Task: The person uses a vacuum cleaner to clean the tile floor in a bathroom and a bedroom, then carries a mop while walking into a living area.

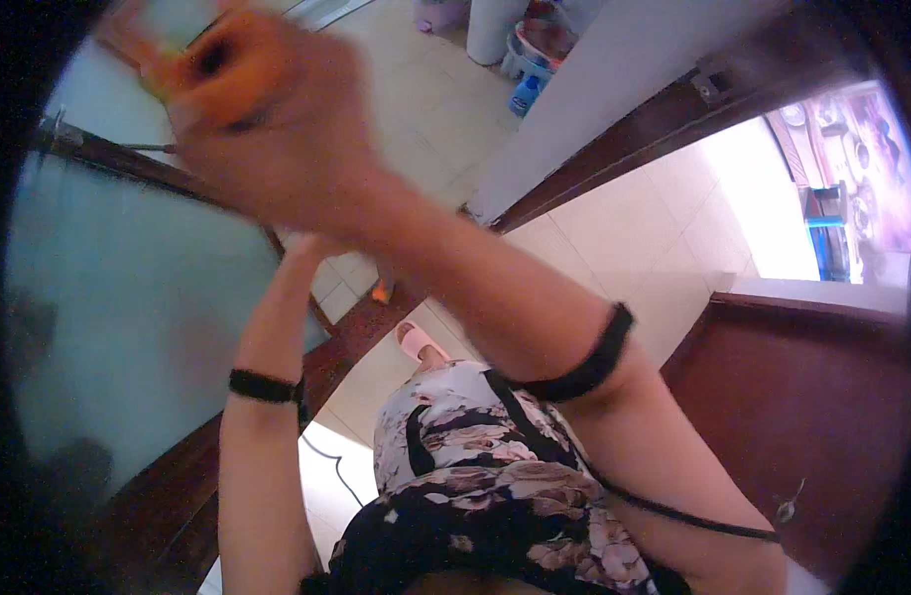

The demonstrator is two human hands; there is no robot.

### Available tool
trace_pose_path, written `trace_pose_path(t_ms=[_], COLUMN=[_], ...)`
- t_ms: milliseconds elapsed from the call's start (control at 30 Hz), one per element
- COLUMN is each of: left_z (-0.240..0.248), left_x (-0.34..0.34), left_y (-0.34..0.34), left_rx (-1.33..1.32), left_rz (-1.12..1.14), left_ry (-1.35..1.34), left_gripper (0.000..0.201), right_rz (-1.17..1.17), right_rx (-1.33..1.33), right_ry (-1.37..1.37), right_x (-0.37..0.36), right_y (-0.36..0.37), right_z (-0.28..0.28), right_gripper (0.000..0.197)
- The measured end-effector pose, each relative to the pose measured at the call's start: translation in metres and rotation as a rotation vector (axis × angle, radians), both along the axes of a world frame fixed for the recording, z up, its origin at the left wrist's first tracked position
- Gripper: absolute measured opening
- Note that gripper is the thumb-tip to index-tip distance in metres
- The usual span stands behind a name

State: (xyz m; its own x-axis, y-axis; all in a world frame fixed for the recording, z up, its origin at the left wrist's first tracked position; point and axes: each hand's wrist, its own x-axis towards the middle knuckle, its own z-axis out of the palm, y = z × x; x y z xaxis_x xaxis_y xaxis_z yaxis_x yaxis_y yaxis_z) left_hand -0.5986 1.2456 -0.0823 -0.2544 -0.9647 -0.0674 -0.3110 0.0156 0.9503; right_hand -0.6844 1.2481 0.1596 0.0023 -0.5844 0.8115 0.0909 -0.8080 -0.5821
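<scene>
My right hand (277,129) is raised at the upper left, close to the camera and smeared by motion. Its fingers are closed around an orange object with dark spots (242,87), too blurred to name. Lower down and farther away, my left hand (316,245) lies mostly behind my right forearm, beside a brown door frame. The fingers of that hand are hidden. Just right of it shows a small orange thing (380,294); whether the hand holds it I cannot tell. A frosted glass door panel (108,288) with brown wooden edging fills the left side.
A brown wooden door (773,397) stands at the lower right. Past the doorway, a blue bottle (524,96) and a basin (537,52) sit on the tiled floor (430,99). A bright opening with a blue stool-like thing (829,233) lies at the far right. My foot wears a pink slipper (412,339).
</scene>
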Motion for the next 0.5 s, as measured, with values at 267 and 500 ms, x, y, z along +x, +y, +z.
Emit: trace_pose_path(t_ms=[267, 500], left_z=[-0.065, -0.081], left_x=[-0.076, -0.215], left_y=[0.076, 0.204], left_rx=[-0.342, -0.236], left_rz=[-0.263, -0.445], left_ry=[-0.271, -0.616], left_gripper=[0.023, 0.02], right_rz=[0.296, 0.571], right_rx=[0.485, 0.983], right_ry=[0.044, 1.0], right_x=[-0.224, -0.417], right_y=[0.142, 0.262], right_z=[-0.089, -0.088], right_gripper=[0.017, 0.033])
